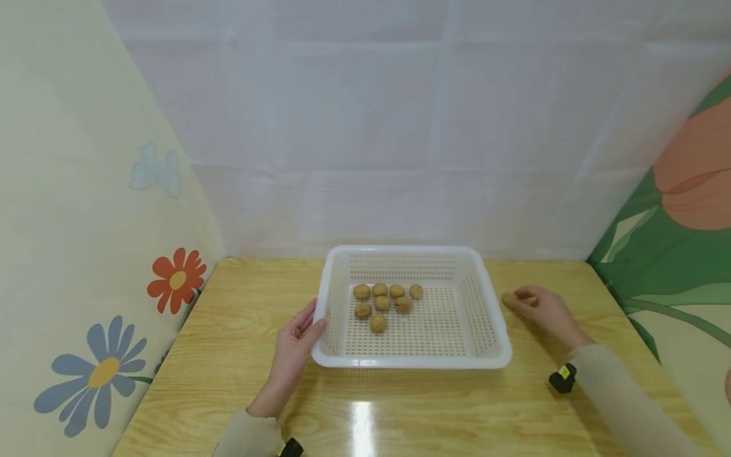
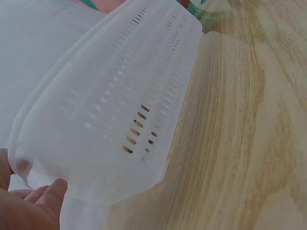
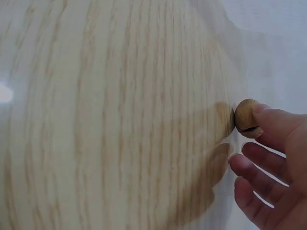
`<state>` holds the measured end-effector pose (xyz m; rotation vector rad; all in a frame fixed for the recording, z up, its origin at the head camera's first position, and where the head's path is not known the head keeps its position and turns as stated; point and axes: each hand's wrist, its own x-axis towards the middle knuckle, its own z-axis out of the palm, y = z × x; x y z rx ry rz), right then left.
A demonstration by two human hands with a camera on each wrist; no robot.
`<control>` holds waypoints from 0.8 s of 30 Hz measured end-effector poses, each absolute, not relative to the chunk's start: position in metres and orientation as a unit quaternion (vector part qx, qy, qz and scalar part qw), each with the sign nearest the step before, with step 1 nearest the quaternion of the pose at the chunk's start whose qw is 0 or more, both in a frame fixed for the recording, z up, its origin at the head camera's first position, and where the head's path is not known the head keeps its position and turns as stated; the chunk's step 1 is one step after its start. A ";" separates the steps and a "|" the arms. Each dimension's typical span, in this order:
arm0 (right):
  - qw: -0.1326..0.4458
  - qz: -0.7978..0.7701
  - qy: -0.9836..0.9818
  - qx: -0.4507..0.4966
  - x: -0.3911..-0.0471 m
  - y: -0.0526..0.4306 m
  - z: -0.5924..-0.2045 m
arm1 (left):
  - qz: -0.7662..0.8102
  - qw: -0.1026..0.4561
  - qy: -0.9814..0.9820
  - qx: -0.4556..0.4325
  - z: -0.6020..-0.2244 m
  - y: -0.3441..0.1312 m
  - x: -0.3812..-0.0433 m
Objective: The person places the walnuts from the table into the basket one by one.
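Note:
A white plastic basket [image 1: 411,362] with slotted walls stands on the wooden table. Several walnuts [image 1: 381,303] lie on its floor, mostly toward the left and back. My left hand [image 1: 296,343] grips the basket's left rim, thumb on top and fingers beneath. To the right of the basket, my right hand [image 1: 545,312] pinches a single walnut [image 3: 245,117] between thumb and finger, right at the tabletop. A dark crack shows along that walnut's side in the right wrist view. The other fingers of this hand are spread and loosely bent.
The wooden table [image 1: 245,324] ends at a white cloth backdrop [image 1: 365,127] behind the basket. Flower-printed panels rise at the left [image 1: 74,254] and right [image 1: 685,254] sides. A black wrist camera [image 1: 563,379] sits by the right sleeve.

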<state>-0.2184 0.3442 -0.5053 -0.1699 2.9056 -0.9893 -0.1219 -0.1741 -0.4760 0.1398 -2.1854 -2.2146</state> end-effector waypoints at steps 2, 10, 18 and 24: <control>0.034 -0.323 0.944 -0.053 -0.219 0.345 -0.506 | -0.712 0.013 -0.700 0.047 -0.477 -0.174 -0.123; 0.062 -0.363 0.930 -0.024 -0.216 0.341 -0.504 | -0.712 0.016 -0.701 0.047 -0.477 -0.174 -0.123; 0.058 -0.367 0.928 -0.015 -0.215 0.339 -0.502 | -0.719 0.017 -0.693 0.050 -0.478 -0.174 -0.125; 0.020 -0.309 0.949 -0.055 -0.213 0.342 -0.498 | -0.716 0.013 -0.697 0.046 -0.477 -0.175 -0.123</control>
